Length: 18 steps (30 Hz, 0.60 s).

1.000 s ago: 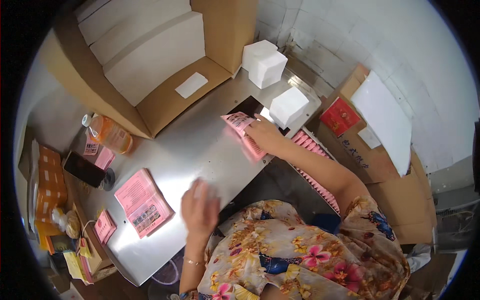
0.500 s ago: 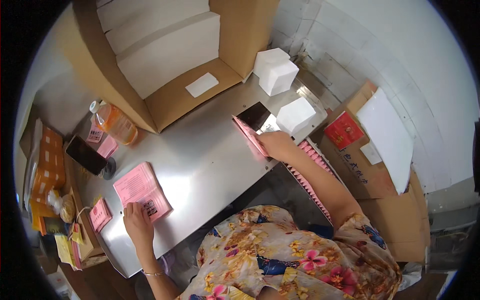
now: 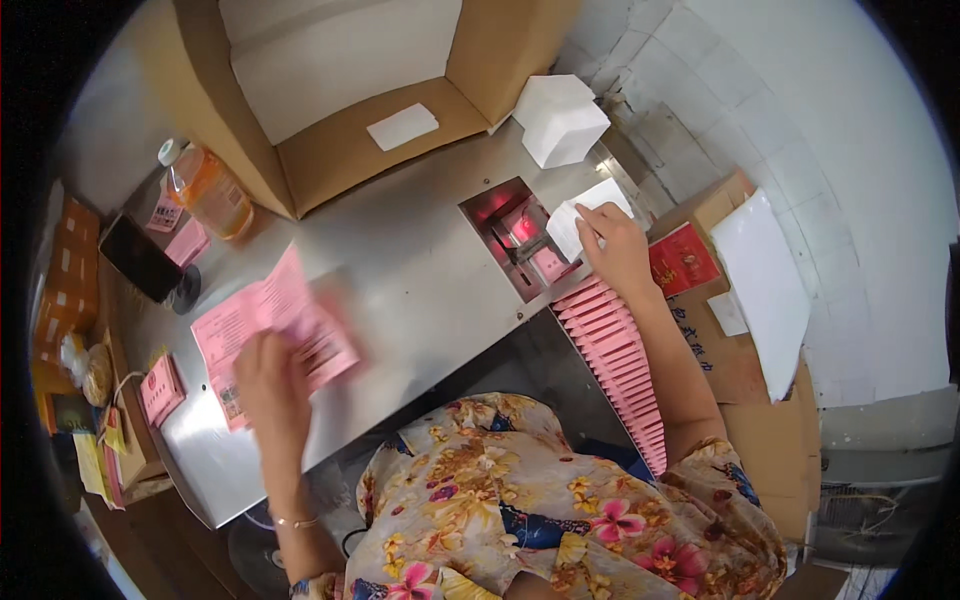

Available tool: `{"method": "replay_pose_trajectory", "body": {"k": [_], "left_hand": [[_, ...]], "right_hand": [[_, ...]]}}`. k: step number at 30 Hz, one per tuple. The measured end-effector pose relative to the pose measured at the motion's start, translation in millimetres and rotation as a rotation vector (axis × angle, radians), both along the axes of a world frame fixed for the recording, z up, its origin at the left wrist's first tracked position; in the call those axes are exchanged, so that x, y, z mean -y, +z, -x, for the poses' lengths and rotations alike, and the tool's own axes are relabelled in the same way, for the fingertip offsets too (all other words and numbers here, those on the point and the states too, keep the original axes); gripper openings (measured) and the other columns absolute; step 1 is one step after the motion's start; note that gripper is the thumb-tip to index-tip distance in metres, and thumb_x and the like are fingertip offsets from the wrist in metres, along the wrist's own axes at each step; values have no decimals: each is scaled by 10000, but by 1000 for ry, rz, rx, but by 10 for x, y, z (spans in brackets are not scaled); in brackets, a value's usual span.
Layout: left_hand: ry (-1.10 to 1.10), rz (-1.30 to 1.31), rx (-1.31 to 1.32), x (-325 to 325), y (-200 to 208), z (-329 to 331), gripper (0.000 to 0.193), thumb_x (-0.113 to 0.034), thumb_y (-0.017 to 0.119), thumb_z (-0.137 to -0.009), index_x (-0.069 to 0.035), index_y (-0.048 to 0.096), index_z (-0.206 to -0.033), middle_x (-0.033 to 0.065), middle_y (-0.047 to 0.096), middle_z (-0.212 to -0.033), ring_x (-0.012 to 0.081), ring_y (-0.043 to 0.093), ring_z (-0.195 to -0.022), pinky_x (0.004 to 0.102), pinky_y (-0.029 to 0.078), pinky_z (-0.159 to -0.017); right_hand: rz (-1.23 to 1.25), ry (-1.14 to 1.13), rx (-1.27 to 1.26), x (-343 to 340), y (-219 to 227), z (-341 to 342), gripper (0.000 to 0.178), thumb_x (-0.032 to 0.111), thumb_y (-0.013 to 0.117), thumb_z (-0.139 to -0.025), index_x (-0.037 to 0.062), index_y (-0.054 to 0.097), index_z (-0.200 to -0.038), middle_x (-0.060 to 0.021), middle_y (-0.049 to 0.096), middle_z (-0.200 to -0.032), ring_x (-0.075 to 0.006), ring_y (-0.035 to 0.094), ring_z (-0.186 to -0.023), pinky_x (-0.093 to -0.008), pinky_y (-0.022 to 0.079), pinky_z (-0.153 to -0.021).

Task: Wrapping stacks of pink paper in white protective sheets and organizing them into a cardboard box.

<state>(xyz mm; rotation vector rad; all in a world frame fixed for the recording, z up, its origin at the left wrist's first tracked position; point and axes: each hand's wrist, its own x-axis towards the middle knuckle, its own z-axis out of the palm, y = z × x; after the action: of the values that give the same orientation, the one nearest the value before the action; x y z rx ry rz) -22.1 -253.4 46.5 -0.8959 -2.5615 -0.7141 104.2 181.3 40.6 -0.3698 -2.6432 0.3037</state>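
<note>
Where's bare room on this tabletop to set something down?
The widest bare patch of grey metal tabletop lies between the pink paper sheets and the red-lit rectangular recess. Another: the near left corner, by the small pink packet. Crowded: far left, by the plastic bottle of orange liquid; right end, by the white rectangular stacks.

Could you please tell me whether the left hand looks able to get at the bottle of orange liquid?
Probably yes: pink sheets at the left hand are partly in the way, but they look thin, and beyond them only metal tabletop seems to lie before the bottle.
</note>
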Motion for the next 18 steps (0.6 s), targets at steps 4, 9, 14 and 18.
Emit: {"method": "replay_pose_trajectory", "body": {"k": [4,9,14,18], "left_hand": [[-310,59,228,-927,-324,-213,108,-52,624,-811,-40,585,-910,168,603,-865,367,587,-832,483,438,-757],[-475,-10,302,-1065,-511,-367,153,2,632,-800,-8,571,-940,171,594,-895,381,581,-848,477,471,-741],[-338,-13,170,-770,-496,-222,220,-5,617,-814,-2,613,-1034,195,586,-1168,381,562,-1107,466,467,-920],[-327,29,113,-756,-596,-308,293,-35,629,-849,-11,617,-1141,197,540,-1323,382,488,-1281,520,400,-1044]], "right_hand": [[57,-9,37,-8,-3,45,272,173,672,-897,53,721,-1136,-130,649,-931,-311,646,-815,-406,511,-707],[-156,56,7,-28,-80,95,288,168,687,-877,62,714,-1143,-117,660,-1045,-315,636,-926,-411,509,-784],[-152,27,-76,-72,3,30,329,231,728,-857,56,721,-1135,-124,637,-1037,-332,611,-993,-433,480,-872],[-39,-57,77,10,31,15,315,224,721,-857,53,730,-1121,-108,666,-979,-295,658,-869,-409,516,-763]]}}
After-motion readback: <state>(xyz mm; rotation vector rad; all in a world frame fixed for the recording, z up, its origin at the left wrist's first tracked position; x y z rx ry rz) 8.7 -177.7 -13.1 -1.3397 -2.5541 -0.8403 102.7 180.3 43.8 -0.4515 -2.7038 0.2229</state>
